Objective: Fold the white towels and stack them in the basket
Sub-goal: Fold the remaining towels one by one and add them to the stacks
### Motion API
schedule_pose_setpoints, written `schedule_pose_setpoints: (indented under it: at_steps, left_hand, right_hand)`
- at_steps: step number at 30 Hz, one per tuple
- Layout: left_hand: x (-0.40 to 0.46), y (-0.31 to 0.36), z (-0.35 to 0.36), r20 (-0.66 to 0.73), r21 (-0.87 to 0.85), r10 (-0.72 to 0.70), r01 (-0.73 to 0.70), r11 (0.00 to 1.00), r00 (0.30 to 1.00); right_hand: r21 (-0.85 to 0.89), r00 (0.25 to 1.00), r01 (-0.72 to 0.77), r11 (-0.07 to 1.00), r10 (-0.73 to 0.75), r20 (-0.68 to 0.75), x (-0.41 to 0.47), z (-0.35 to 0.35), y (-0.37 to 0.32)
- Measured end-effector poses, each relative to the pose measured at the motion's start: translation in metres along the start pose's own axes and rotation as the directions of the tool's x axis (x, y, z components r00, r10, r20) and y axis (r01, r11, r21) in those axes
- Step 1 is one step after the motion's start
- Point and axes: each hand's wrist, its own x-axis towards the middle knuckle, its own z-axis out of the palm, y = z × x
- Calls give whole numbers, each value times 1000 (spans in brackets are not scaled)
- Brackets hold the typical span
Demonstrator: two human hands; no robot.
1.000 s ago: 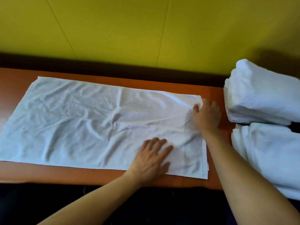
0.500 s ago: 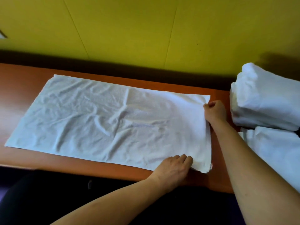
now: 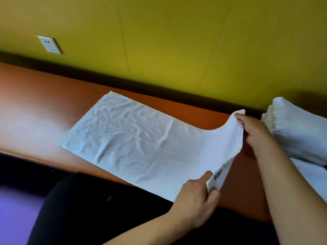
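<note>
A white towel (image 3: 141,142) lies spread along the orange-brown table (image 3: 35,110), wrinkled, with its right end lifted off the surface. My right hand (image 3: 253,131) pinches the far right corner. My left hand (image 3: 196,204) pinches the near right corner, where a small dark label shows. Between the two hands the right edge hangs raised and curved. No basket is in view.
Folded white towels (image 3: 297,131) are stacked at the table's right end, just beyond my right hand, with another white pile (image 3: 313,179) below them. A yellow wall with a white socket (image 3: 49,44) stands behind. The table's near edge runs above my dark lap.
Both hands went from lying on the towel to pinching its two right corners, and the right end is now raised off the table. The view has swung left.
</note>
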Motion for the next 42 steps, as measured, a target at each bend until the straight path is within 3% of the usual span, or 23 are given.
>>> schedule_pose_setpoints:
  at_steps: [2, 7, 13, 18, 24, 29, 34, 36, 39, 42]
  left_hand:
    - [-9, 0, -21, -47, -107, -9, 4, 994, 999]
    - [-27, -26, -85, -284, -173, -111, 63, 983, 952]
    - [-42, -71, -172, -509, -230, -270, 174, 958, 817]
    - [-43, -110, -235, -578, -289, -386, 262, 921, 719]
    - [-40, -174, -288, -669, -314, -497, 396, 863, 553]
    - [-44, -233, -312, -692, -285, -528, 486, 826, 493]
    - [-54, -289, -324, -683, -116, -577, 714, 690, 448]
    - [-59, -300, -325, -694, -70, -574, 752, 656, 435]
    - [-56, -303, -325, -726, -78, -539, 727, 682, 427]
    - [-43, -296, -326, -709, -104, -553, 711, 696, 437]
  right_hand:
    - [47, 999, 38, 998, -40, 36, -16, 26, -15]
    - [131, 991, 85, 988, -98, 93, -48, 107, -48]
    - [120, 980, 114, 986, -131, 150, -84, 218, -68]
    - [85, 957, 181, 980, -195, 215, -103, 312, -86]
    - [17, 932, 248, 969, -243, 270, -114, 402, -93]
    - [-20, 920, 245, 969, -226, 319, -118, 453, -74]
    - [21, 849, 196, 980, -180, 497, -125, 464, -36]
    - [-114, 848, 321, 940, -232, 477, -132, 440, -6]
    - [-329, 814, 526, 785, -351, 463, -145, 385, 52]
    - [-398, 750, 656, 641, -492, 442, -170, 323, 109]
